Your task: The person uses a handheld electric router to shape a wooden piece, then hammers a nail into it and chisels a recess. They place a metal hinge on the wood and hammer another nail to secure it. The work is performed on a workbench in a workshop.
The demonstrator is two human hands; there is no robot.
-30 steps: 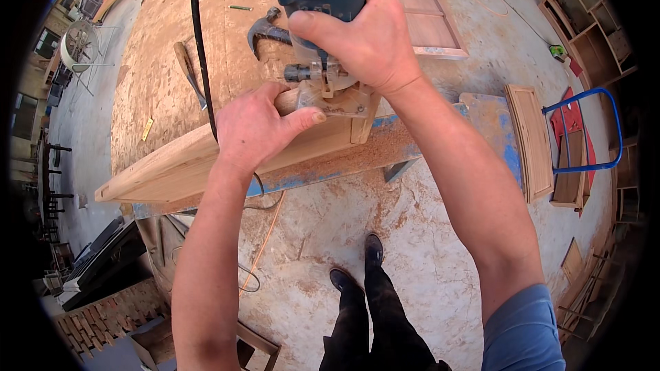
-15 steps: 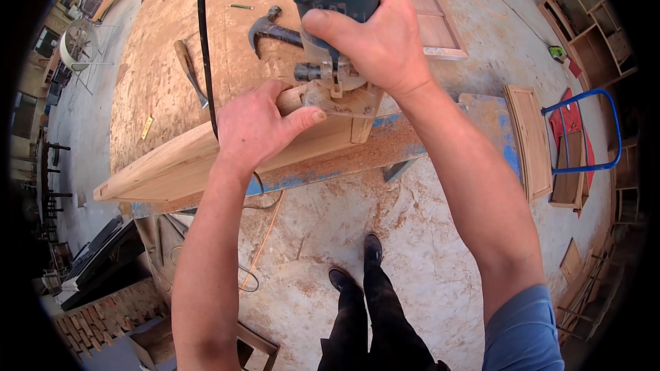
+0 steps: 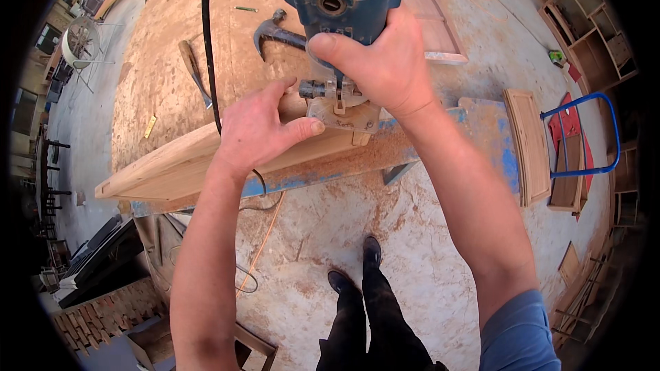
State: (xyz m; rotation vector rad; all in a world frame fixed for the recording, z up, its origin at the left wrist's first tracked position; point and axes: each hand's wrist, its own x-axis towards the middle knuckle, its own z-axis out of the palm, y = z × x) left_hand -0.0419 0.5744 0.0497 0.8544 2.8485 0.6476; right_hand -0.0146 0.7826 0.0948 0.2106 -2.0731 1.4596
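In my right hand (image 3: 397, 62) is a blue trim router (image 3: 342, 24), its fingers wrapped round the body and the thumb across the near side. The router's clear base plate (image 3: 344, 115) rests on the top edge of a light wooden panel (image 3: 165, 165), which stands on its edge along the bench's near side. My left hand (image 3: 254, 127) straddles that top edge just left of the base. Its fingers reach over the far side and its thumb points toward the plate. The router bit is hidden. A black power cord (image 3: 207, 48) runs past my left wrist.
A claw hammer (image 3: 275, 33) and a wooden-handled chisel (image 3: 195, 72) lie on the dusty bench (image 3: 158, 48). Another panelled wooden piece (image 3: 440, 31) is beyond the router. At the right stand a wooden door panel (image 3: 528, 148) and a blue-handled cart (image 3: 612, 137). Cords trail on the floor.
The router and my right hand have come slightly nearer to me, so more of the router body shows. My left hand stays on the panel edge with barely any shift.
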